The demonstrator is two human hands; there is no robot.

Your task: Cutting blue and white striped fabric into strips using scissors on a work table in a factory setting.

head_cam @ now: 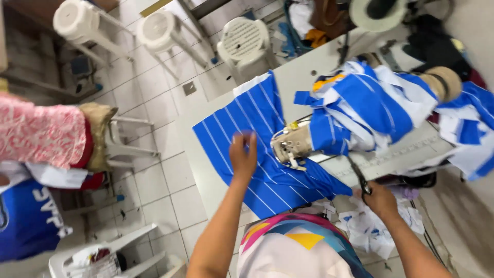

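1 blue cloth with thin white stripes lies spread flat on the white bench, running from the far edge down to the near edge by the person's body. 1 sewing machine stands on the bench, its head over the cloth's right part. 1 heap of blue and white pieces is draped over the machine's arm.

Left hand: palm down on the cloth, fingers spread wide and pressed flat on it, gripping nothing. The cloth lies under and all around these fingers; machine head just beside them to the right.

Right hand: closed around the handle of 1 pair of dark scissors, blades pointing up toward the machine. The cloth's near right corner is just left of this hand, apart from it. White scraps lie below the hand.

3 white plastic stools stand on the tiled floor beyond the bench. 1 white chair with a cushion at left, beside another person's pink sleeve.
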